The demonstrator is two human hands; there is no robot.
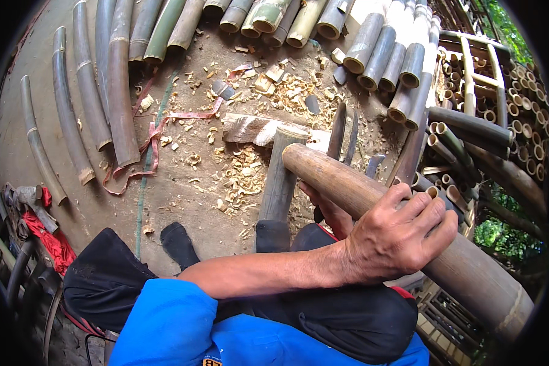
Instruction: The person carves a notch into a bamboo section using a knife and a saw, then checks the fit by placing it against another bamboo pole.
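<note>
A thick brown bamboo pole [341, 177] slants from the middle of the view down to the lower right. My left hand [402, 229] lies over its top, fingers curled around the far side. Beneath the pole, close to its cut end, my right hand [332, 210] presses against the underside; the pole and my left arm hide much of it. Under that cut end a second, greyer bamboo pole [279, 177] runs from a pale wood block [250, 129] towards my black-socked foot [272, 236]. A dark flat blade-like piece [337, 131] stands beside the block.
Wood shavings [244, 174] and chips cover the ground around the block. Cut bamboo poles [122, 91] lie along the left and the far side. A pink tape [154, 137] trails near a green line [145, 201]. Stacked bamboo [524, 116] and a bamboo frame [470, 73] stand right.
</note>
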